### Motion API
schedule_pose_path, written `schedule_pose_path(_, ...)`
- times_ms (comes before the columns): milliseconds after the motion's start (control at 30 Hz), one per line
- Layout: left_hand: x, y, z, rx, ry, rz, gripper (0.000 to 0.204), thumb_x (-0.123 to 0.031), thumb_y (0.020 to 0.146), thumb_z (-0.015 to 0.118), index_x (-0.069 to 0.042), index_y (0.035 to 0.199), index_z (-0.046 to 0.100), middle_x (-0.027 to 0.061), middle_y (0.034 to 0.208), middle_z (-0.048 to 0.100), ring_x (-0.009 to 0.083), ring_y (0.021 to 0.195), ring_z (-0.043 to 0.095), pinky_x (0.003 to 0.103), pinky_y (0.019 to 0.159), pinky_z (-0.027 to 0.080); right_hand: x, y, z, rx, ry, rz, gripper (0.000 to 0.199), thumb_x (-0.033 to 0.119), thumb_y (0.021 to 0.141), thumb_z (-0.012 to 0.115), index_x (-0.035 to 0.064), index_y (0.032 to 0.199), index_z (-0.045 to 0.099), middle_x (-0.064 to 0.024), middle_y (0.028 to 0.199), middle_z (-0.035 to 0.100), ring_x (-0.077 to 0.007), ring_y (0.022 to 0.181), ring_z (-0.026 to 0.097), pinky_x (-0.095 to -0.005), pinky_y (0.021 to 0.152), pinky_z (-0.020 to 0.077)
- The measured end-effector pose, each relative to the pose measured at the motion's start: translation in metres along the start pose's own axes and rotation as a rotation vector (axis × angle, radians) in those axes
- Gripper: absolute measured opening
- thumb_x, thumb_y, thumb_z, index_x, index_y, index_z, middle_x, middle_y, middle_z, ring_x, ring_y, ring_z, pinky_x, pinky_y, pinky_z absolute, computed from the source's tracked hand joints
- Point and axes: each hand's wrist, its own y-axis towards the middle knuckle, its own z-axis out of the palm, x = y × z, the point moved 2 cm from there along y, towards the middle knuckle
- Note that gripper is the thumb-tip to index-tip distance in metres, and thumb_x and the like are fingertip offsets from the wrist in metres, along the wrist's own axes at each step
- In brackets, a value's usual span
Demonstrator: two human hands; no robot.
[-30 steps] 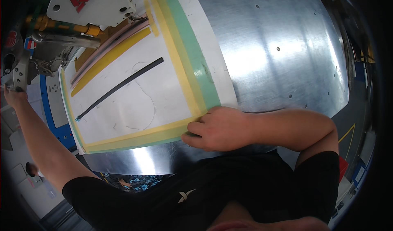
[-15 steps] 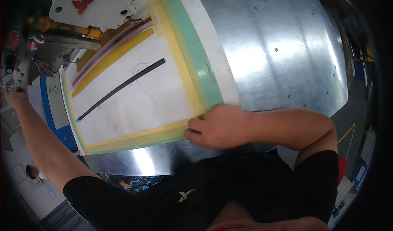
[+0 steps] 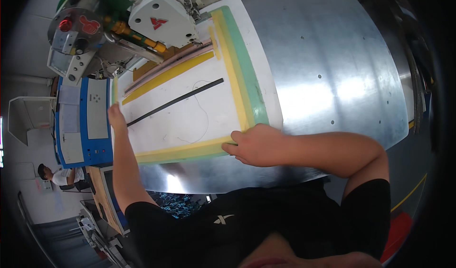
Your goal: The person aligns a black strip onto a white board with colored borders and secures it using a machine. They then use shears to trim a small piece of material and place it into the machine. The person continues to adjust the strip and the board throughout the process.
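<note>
A white template board (image 3: 190,116) with yellow and green border strips and a long black slot lies on the metal table (image 3: 332,78), its far end under a white sewing machine head (image 3: 159,16). My right hand (image 3: 256,145) grips the board's near right corner, fingers curled over the yellow-green edge. My left hand (image 3: 115,116) rests at the board's left edge, close to the lower end of the black slot. Whether it grips the edge is unclear. A thin thread curls across the white surface.
A blue control panel (image 3: 80,120) stands left of the board, beside grey machine housing with a red button (image 3: 66,25). Another person (image 3: 57,175) sits far left in the background. A wooden bench edge (image 3: 102,196) lies at lower left.
My left hand has swung from the far left by the control panel over to the board's left edge. My right hand has kept its hold on the corner. The view has shifted.
</note>
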Motion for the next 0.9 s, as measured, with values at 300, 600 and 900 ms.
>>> schedule_pose_path(300,-0.002,-0.116,-0.021,0.125,0.297,0.183,0.039,-0.018,0.099,0.061,0.004,0.131,0.065,0.025,0.13,0.066,0.036,0.117,0.065,0.041,0.102,0.049,0.004,-0.004,0.004,-0.031,-0.057,0.009,0.041,0.025,0.099,0.06,0.0074,0.136,0.057,-0.0139,0.098,0.059,-0.0294,0.069,0.068,-0.0422,0.06,0.0565)
schedule_pose_path(600,-0.008,-0.109,-0.022,0.207,0.286,0.195,0.037,-0.004,0.092,0.063,-0.002,0.128,0.067,0.0213,0.128,0.068,0.0354,0.119,0.065,0.04,0.106,0.049,0.011,-0.003,0.006,-0.102,-0.082,0.019,0.039,0.016,0.095,0.061,0.0034,0.132,0.059,-0.014,0.095,0.061,-0.027,0.069,0.068,-0.0394,0.057,0.0569)
schedule_pose_path(900,-0.03,-0.122,-0.011,0.195,0.344,0.275,0.031,-0.005,0.095,0.063,-0.002,0.126,0.068,0.0192,0.124,0.069,0.0324,0.117,0.067,0.037,0.104,0.05,0.008,-0.001,0.005,-0.022,-0.055,0.061,0.047,0.03,0.101,0.06,0.0092,0.143,0.053,-0.0149,0.098,0.062,-0.029,0.067,0.068,-0.0421,0.057,0.0563)
